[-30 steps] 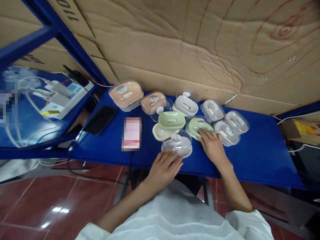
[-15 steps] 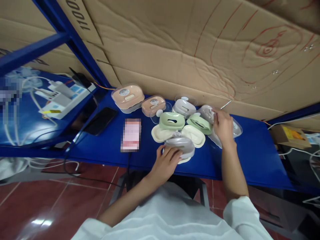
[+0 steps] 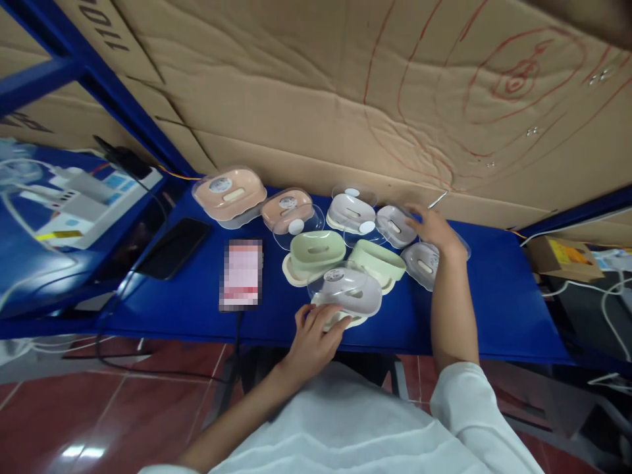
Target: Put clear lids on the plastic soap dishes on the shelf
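Observation:
In front of me lies a grey soap dish (image 3: 363, 296) with a slotted middle, a clear cover and a cream base. The bent fingers and thumb of my left hand (image 3: 316, 332) are closed around its near left edge. My right hand (image 3: 437, 230) is at the right of the group, fingers apart and holding nothing. Its fingertips are beside a grey dish (image 3: 395, 227), and another grey dish (image 3: 421, 264) lies below the palm. Two green dishes (image 3: 318, 251) sit over cream trays (image 3: 296, 271) between the hands.
Two peach dishes (image 3: 237, 197) and a pale dish (image 3: 351, 212) stand along the cardboard wall (image 3: 276, 99). A phone with a lit screen (image 3: 241, 273) and a dark phone (image 3: 172, 249) are at the left. Beyond are a power strip (image 3: 106, 204) and cables.
My right hand has come off the grey dish and its fingers have spread. My left fingers have slid toward the front dish's near left edge. The view has shifted.

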